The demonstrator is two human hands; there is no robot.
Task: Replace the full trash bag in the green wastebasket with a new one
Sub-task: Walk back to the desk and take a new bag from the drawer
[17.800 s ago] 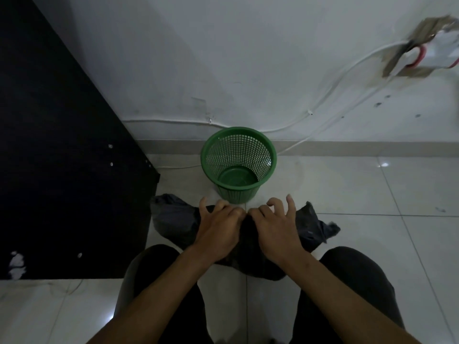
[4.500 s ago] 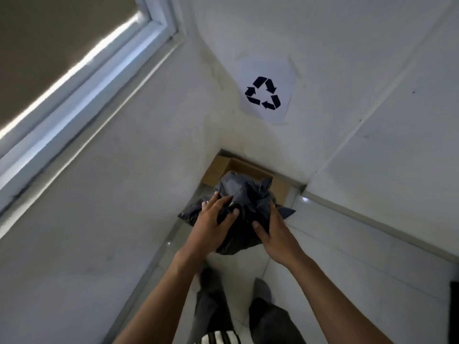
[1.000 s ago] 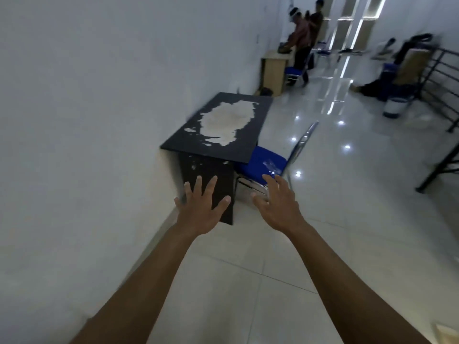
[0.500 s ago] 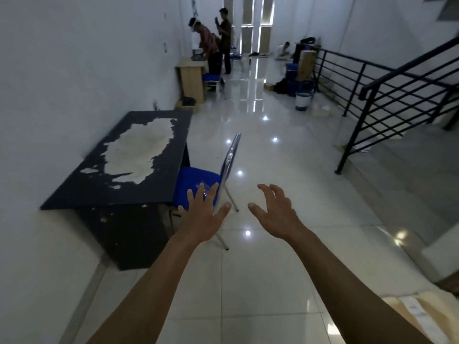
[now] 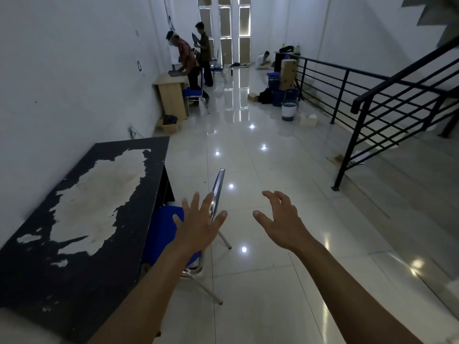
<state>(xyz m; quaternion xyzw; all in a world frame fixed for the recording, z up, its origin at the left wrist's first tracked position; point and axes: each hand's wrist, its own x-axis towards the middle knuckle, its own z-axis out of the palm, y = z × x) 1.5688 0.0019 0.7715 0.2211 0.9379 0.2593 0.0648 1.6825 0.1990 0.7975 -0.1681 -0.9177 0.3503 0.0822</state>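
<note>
two hands point(image 5: 198, 227) point(image 5: 283, 222), two desks point(image 5: 82, 214) point(image 5: 171, 93), three blue chairs point(image 5: 169, 234) point(image 5: 195, 93) point(image 5: 217, 67), three people point(image 5: 186, 60) point(image 5: 205, 50) point(image 5: 263, 60).

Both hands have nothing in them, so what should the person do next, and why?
Probably walk on past the blue chair to find a new bag. The left hand and right hand are open and empty, and no wastebasket or bag shows nearby.

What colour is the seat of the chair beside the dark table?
The chair seat is bright blue, on a silvery metal frame. It shows in the head view, the only view.
</note>
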